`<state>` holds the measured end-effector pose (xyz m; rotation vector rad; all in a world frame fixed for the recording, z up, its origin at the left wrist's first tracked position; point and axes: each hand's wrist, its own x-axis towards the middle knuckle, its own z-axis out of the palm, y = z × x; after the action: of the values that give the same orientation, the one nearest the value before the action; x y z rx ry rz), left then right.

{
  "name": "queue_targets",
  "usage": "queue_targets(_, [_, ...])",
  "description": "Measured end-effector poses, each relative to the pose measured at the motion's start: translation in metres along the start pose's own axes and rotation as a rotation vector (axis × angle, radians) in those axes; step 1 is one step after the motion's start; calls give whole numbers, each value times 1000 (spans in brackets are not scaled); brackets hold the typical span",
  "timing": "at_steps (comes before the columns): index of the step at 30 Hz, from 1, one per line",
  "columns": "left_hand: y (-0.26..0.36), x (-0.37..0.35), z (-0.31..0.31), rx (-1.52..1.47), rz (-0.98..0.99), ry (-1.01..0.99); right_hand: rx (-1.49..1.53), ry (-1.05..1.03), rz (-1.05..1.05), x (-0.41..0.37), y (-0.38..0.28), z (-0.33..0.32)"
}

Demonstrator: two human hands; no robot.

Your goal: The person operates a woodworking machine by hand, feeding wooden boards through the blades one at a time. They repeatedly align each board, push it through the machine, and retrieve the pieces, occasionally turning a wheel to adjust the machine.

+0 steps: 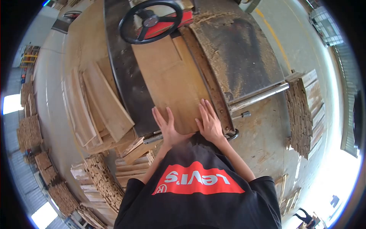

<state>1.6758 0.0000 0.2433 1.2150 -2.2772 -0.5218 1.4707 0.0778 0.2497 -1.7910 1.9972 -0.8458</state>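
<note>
A wide wooden board (171,80) lies lengthwise on the dark machine bed, its far end beneath a black handwheel (150,21). My left hand (167,126) is at the near left of the board, fingers spread and pointing forward. On the near right part of the board rests my right hand (209,121), fingers stretched out flat, close to the rusty metal guide rail (207,82). Neither hand is wrapped round anything. A narrower strip of wood appears between the board and the rail near the far end.
Sawdust covers parts of the machine table (244,53) at right, edged by a metal bar (263,96). Several loose planks (101,99) lie at left. Wood stacks stand at right (299,114) and lower left (101,177). A small lever (244,114) sticks out beside the rail.
</note>
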Motion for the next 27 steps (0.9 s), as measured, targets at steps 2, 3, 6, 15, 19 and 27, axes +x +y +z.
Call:
queue_targets(2, [-7, 12, 1, -2, 13, 7, 1, 27, 5, -1, 1, 2])
queue_targets(3, [-11, 19, 2, 2, 19, 15, 2, 25, 8, -1, 2, 1])
queue_targets(6, [-25, 41, 4, 9, 77, 60, 23, 20, 1, 2, 2, -1])
queue_targets(15, [-60, 112, 3, 21, 72, 72, 8, 23, -9, 11, 3, 2])
queue_targets(19, [-71, 143, -2, 2, 69, 68, 20, 31, 0, 19, 1, 2])
queue_targets(27, [-99, 195, 2, 16, 51, 99, -15, 27, -9, 21, 10, 14])
